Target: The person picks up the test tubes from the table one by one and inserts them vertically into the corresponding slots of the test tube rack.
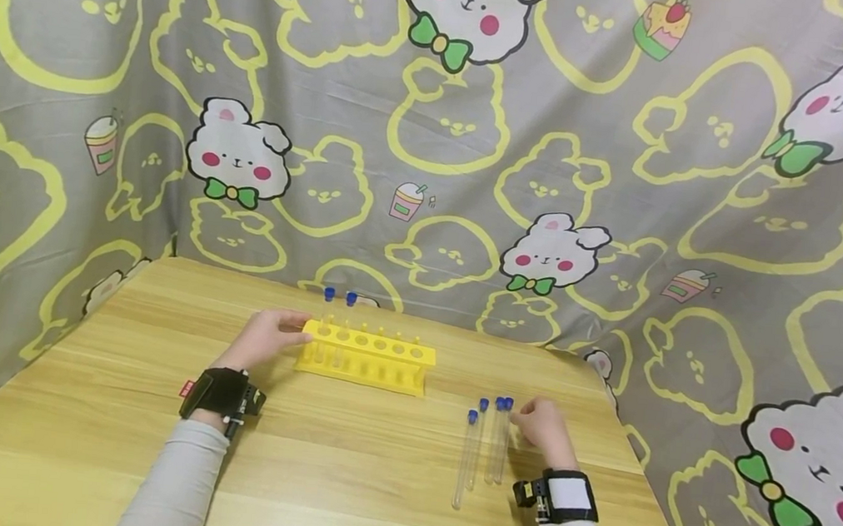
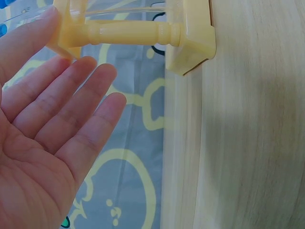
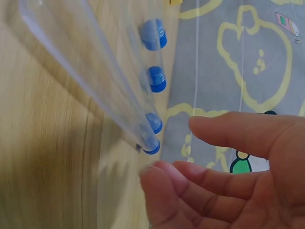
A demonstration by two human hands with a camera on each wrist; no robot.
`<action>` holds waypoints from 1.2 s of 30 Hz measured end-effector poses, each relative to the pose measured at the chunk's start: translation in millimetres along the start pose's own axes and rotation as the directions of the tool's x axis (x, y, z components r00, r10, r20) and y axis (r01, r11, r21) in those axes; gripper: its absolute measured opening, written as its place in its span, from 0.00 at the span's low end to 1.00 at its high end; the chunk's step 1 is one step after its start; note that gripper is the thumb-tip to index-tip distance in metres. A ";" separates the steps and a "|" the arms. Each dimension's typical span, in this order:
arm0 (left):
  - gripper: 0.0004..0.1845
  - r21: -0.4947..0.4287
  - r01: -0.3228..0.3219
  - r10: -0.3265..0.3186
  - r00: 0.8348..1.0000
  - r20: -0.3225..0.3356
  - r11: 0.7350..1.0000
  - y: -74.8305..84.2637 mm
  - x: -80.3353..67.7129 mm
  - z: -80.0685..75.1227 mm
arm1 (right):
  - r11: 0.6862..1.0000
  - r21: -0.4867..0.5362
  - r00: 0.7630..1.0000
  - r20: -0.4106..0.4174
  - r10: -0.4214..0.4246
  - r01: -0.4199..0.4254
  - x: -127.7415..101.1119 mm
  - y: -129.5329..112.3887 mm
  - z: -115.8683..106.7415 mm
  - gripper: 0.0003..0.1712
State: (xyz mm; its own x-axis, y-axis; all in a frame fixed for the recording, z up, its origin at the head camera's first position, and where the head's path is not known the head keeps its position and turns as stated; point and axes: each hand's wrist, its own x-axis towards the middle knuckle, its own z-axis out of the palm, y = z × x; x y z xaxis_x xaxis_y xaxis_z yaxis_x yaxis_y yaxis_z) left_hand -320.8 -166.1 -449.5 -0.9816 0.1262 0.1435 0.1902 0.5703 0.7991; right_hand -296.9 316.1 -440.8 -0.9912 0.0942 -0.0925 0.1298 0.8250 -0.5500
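A yellow test tube rack (image 1: 381, 376) stands on the table with two blue-capped test tubes (image 1: 329, 294) at its left end. My left hand (image 1: 264, 339) holds that end of the rack, its thumb and fingertips at opposite edges of the upper plate; in the left wrist view the other fingers of the left hand (image 2: 57, 129) extend loosely. Several clear test tubes (image 1: 465, 467) with blue caps lie to the right of the rack. Beside the rightmost caps is my right hand (image 1: 544, 428). In the right wrist view, its thumb and fingers stand apart near a blue cap (image 3: 152, 146), holding nothing.
The wooden table (image 1: 343, 473) reaches back to a grey patterned curtain (image 1: 463, 133), which also closes off both sides. Round holes and pegs run along the rack. Both wrists wear strapped-on cameras.
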 end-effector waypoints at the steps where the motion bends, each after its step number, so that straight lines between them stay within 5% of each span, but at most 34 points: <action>1: 0.28 0.001 0.001 -0.001 1.000 0.001 1.000 0.1 0.0 0.0 | 1.000 0.017 1.000 0.016 0.012 -0.012 0.2 -0.2 0.6 0.14; 25: 0.28 0.004 0.010 -0.010 1.000 0.003 1.000 1.4 -0.8 -0.5 | 0.983 0.125 0.989 0.072 0.126 -0.134 17.8 4.0 17.4 0.10; 36: 0.27 0.010 -0.002 0.002 1.000 -0.006 1.000 2.1 -1.4 -0.5 | 0.977 0.189 0.994 0.077 0.082 -0.095 12.2 4.3 12.8 0.08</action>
State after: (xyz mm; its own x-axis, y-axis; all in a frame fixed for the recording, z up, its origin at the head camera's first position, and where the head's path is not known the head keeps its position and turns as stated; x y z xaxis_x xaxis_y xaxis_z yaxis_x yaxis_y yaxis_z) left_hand -318.9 -165.5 -447.8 -0.9813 0.1224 0.1488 0.1924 0.5778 0.7932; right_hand -308.2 313.7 -454.9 -0.9724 0.1187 -0.2009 0.2261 0.6923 -0.6853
